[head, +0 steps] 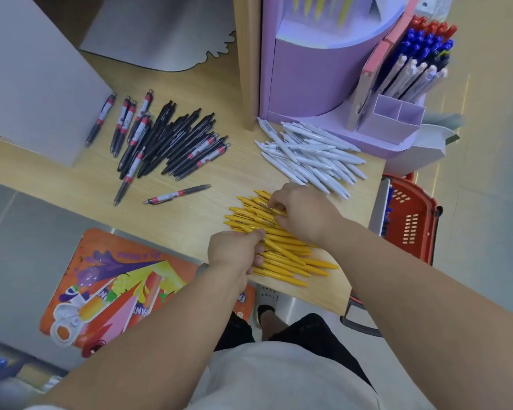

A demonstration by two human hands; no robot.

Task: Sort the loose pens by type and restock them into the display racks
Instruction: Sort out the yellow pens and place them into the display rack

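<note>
Yellow pens [288, 251]: loose pile on the near corner of the wooden counter [190, 216], under and between the left hand [231, 250] and right hand [304, 213].
Left hand: at the pile's near left edge, fingers curled round a bunch of yellow pens.
Right hand: over the pile's far side, knuckles up, fingertips pinching a few yellow pens.
Patterned pen [176, 194]: alone, left of the pile, apart from both hands.
Black pens [172, 143]: heap farther left, some with red-and-white barrels.
White pens [308, 156]: heap just beyond the right hand.
Purple display rack [314, 78]: behind the white heap, holding upright white, blue and red pens.
</note>
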